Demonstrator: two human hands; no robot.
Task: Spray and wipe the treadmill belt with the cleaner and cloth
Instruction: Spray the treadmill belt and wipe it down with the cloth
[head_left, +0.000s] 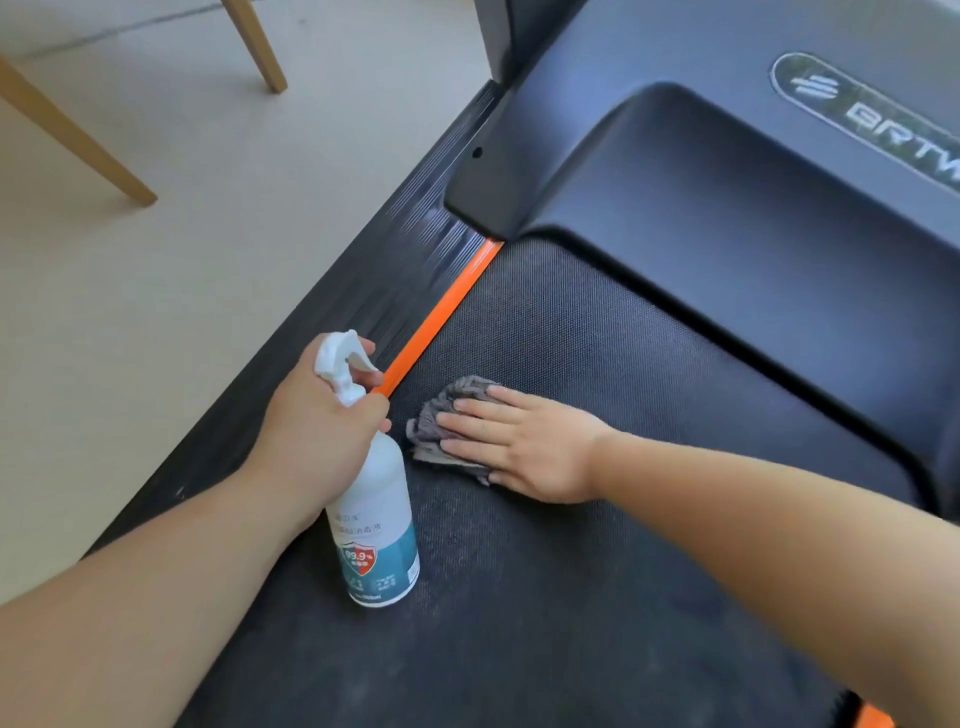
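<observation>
The black treadmill belt (597, 364) runs across the lower right of the view. My left hand (322, 415) grips the neck of a white spray bottle (376, 525) with a teal label, its fingers by the trigger; the bottle is tilted and its base sits low over the belt. A crumpled grey cloth (441, 410) lies on the belt near the left edge. My right hand (524, 447) presses flat on the cloth with straight fingers.
An orange strip (447, 317) and a ribbed black side rail (395, 270) border the belt on the left. The dark motor cover (727, 197) rises beyond the belt. Wooden chair legs (78, 135) stand on the pale floor at the upper left.
</observation>
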